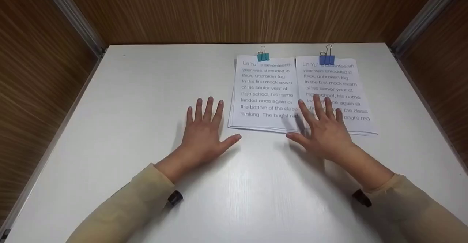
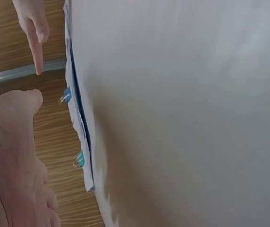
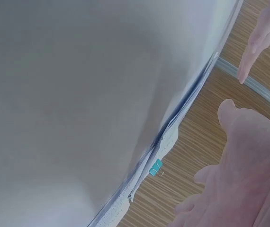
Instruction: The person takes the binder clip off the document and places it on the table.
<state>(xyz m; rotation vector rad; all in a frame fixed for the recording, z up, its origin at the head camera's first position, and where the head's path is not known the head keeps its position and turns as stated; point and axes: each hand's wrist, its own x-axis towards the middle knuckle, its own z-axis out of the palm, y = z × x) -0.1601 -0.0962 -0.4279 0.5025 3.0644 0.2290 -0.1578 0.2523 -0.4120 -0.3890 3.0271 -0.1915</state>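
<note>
Two stacks of printed paper lie side by side on the white table. A teal binder clip (image 1: 263, 56) grips the top edge of the left stack (image 1: 267, 89), and a blue binder clip (image 1: 327, 60) grips that of the right stack (image 1: 329, 78). My left hand (image 1: 202, 137), palm down with fingers spread, is left of the left stack and holds nothing. Over the lower part of the right stack, my right hand (image 1: 327, 135) is also spread and hides some of the print. In the right wrist view a gap shows between the right hand (image 3: 248, 165) and the papers.
The white table (image 1: 146, 89) is bounded by brown wood-grain panels (image 1: 234, 12) at the back and both sides. Metal strips (image 1: 73, 14) run up the corners. A small dark object (image 1: 175, 198) sits at the left sleeve, and another (image 1: 362, 198) at the right sleeve.
</note>
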